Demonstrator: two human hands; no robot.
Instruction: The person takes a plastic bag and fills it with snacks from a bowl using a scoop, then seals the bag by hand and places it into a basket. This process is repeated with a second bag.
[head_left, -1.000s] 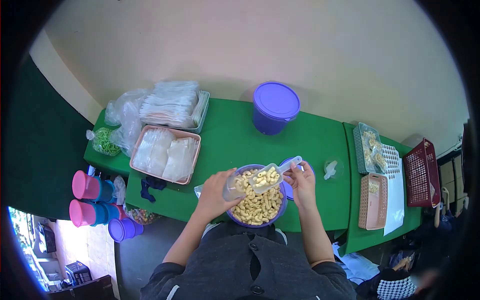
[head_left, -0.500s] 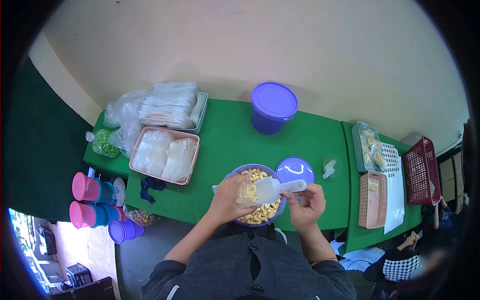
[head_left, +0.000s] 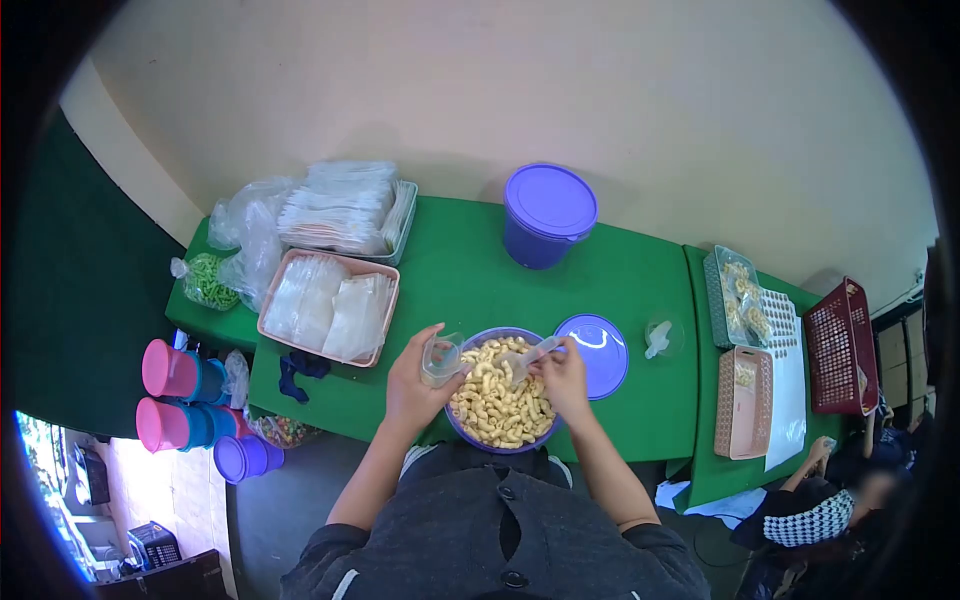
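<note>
A person stands at the green counter [head_left: 465, 250]. The purple tub [head_left: 552, 435] is right by their tummy, at the near edge. I think it is there so both hands can reach it with no stretching. It has no lid on, and it is full of curly macaroni snacks [head_left: 500, 410]. A round purple lid [head_left: 605, 365] lies just beside it, on the right, maybe so it is close by but out of the way.

The left hand [head_left: 408, 388] holds a clear cup [head_left: 440, 362] beside the tub's left rim. The fingers and thumb make a wide curve around it, as wide as the cup. I think it is held so near so that the scoop does not have far to go. The cup looks a bit tipped, but I cannot tell how much.

The right hand [head_left: 566, 384] is over the right side of the tub. Its fingers are closed small around the handle of a clear scoop [head_left: 519, 368]. The wide end is down in the snacks, and the handle points up to the hand. Held like that, the scoop can slide in under the curls, I guess. I cannot see all the fingertips.

Far to the left, a pink basket [head_left: 388, 325] has flat clear bags [head_left: 355, 315] in it. They sit in piles, maybe so they stay neat.
</note>
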